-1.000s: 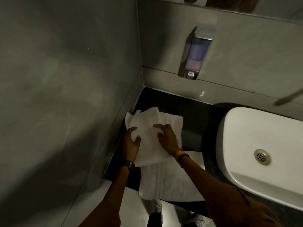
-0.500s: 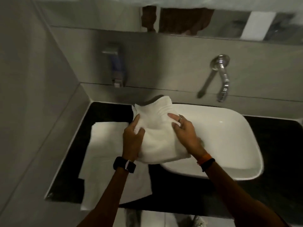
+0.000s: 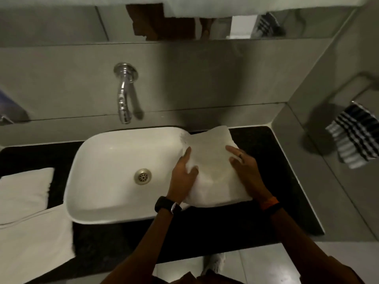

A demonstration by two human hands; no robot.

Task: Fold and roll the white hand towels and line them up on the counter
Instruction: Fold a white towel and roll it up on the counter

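A folded white hand towel [image 3: 213,160] is held between both hands above the right rim of the basin and the black counter [image 3: 276,191]. My left hand [image 3: 183,177] grips its left edge, thumb on top. My right hand [image 3: 245,169] holds its right side, fingers spread over the cloth. More white towels [image 3: 26,222] lie flat on the counter at the far left, one overlapping another.
A white basin [image 3: 114,167] with a metal drain fills the middle of the counter. A chrome tap [image 3: 124,93] juts from the back wall. A striped cloth [image 3: 354,136] hangs on the right wall. A soap dispenser [image 3: 8,111] shows at the left edge.
Both hands lifted the folded towel off the left-hand pile and carried it rightwards across the basin to the right side of the counter. The view swung right with them.
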